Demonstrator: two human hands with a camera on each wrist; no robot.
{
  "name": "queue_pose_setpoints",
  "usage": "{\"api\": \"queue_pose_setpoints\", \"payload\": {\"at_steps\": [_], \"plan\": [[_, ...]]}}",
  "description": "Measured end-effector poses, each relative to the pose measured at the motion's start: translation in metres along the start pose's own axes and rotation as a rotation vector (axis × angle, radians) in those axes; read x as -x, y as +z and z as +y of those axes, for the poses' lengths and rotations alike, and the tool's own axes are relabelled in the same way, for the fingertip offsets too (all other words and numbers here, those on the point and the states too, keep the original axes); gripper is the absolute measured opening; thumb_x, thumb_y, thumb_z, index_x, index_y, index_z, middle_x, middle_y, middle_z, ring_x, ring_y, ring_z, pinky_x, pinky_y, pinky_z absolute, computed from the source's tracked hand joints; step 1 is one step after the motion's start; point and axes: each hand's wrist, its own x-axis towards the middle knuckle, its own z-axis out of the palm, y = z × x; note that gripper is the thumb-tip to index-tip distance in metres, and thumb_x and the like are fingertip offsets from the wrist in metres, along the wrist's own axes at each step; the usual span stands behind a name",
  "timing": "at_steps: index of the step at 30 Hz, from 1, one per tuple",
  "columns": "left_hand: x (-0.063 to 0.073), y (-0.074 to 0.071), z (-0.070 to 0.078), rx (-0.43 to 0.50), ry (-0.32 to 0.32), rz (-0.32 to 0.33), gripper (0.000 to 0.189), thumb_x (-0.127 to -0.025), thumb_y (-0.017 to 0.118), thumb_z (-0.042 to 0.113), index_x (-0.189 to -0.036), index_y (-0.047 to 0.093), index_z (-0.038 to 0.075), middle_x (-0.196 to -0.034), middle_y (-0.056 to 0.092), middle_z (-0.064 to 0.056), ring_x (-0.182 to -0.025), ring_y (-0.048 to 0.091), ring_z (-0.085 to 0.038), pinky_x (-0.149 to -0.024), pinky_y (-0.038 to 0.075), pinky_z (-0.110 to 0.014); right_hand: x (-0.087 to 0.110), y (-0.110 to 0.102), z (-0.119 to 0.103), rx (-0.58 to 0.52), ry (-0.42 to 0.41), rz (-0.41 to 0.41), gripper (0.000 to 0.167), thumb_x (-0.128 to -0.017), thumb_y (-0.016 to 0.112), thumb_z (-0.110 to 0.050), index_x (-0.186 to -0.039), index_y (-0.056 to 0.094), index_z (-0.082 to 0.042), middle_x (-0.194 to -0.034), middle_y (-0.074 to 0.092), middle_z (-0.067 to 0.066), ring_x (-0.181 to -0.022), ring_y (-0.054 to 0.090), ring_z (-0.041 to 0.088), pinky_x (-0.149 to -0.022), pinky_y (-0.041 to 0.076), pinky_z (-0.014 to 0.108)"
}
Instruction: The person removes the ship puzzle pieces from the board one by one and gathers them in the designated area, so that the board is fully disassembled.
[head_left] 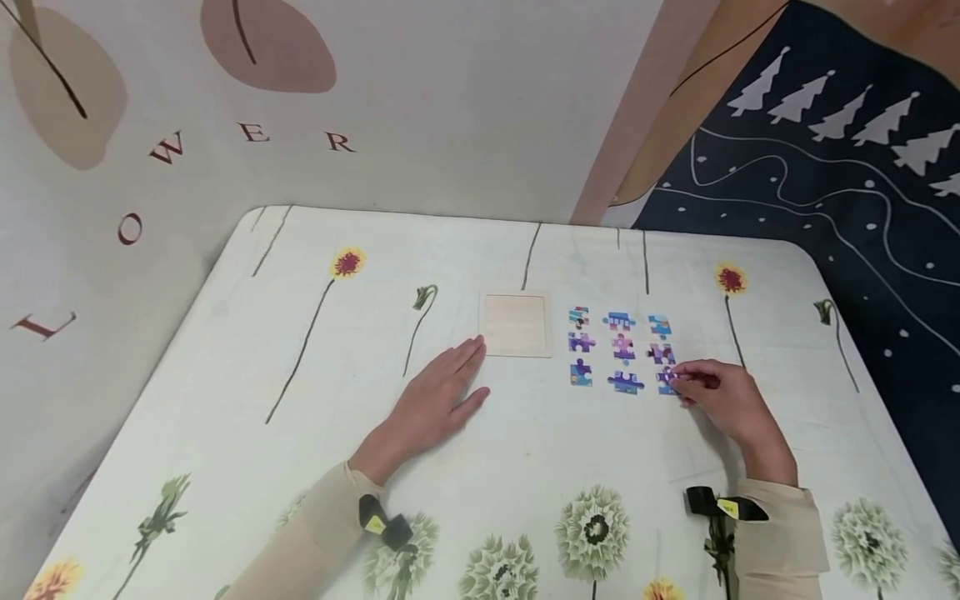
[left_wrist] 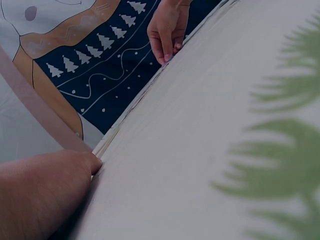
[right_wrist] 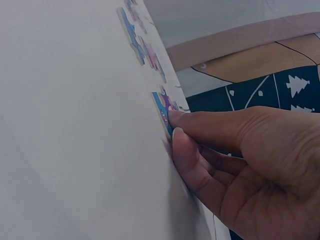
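Several colourful jigsaw puzzle pieces lie in rows on the table, right of a shallow wooden puzzle frame. My left hand lies with straight fingers, their tips touching the frame's left edge near its lower corner. At the lower right of the rows, my right hand pinches a blue and purple puzzle piece by its edge between thumb and fingers. Part of that piece is hidden under the fingertips. In the left wrist view, the right hand shows beyond the tabletop.
A white cloth with printed flowers covers the table. Behind it hangs a patterned backdrop, with dark fabric bearing white trees on the right. Black wrist cameras sit over both sleeves.
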Motion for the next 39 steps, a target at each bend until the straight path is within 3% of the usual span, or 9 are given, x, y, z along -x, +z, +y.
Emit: {"api": "queue_pose_setpoints", "payload": {"at_steps": [6, 22, 39], "plan": [[0.0004, -0.0003, 0.001, 0.004, -0.007, -0.003, 0.064, -0.109, 0.051, 0.035, -0.158, 0.035, -0.003, -0.167, 0.031, -0.012, -0.156, 0.025, -0.024, -0.129, 0.018, -0.038, -0.0002, -0.0031, 0.0001, -0.007, -0.022, -0.023, 0.026, -0.102, 0.065, -0.006, -0.119, 0.067, 0.014, -0.092, 0.072, 0.014, -0.072, 0.067, 0.013, -0.062, 0.055, 0.021], [0.0007, 0.0022, -0.0007, 0.012, 0.005, 0.012, 0.064, -0.109, 0.051, 0.035, -0.158, 0.034, -0.004, -0.167, 0.031, -0.013, -0.156, 0.026, -0.024, -0.129, 0.02, -0.039, 0.0015, -0.0013, -0.0016, -0.025, -0.027, 0.018, 0.022, -0.099, 0.068, -0.004, -0.116, 0.07, 0.011, -0.094, 0.073, 0.016, -0.07, 0.068, 0.01, -0.063, 0.056, 0.019], [0.0016, 0.0017, -0.002, 0.017, 0.006, 0.002, 0.065, -0.11, 0.049, 0.035, -0.159, 0.032, -0.003, -0.168, 0.029, -0.013, -0.156, 0.025, -0.024, -0.129, 0.018, -0.038, 0.003, 0.0012, -0.0039, 0.0, -0.026, 0.034, 0.016, -0.099, 0.068, -0.004, -0.11, 0.072, 0.009, -0.086, 0.072, 0.012, -0.068, 0.067, 0.013, -0.059, 0.053, 0.022]]}}
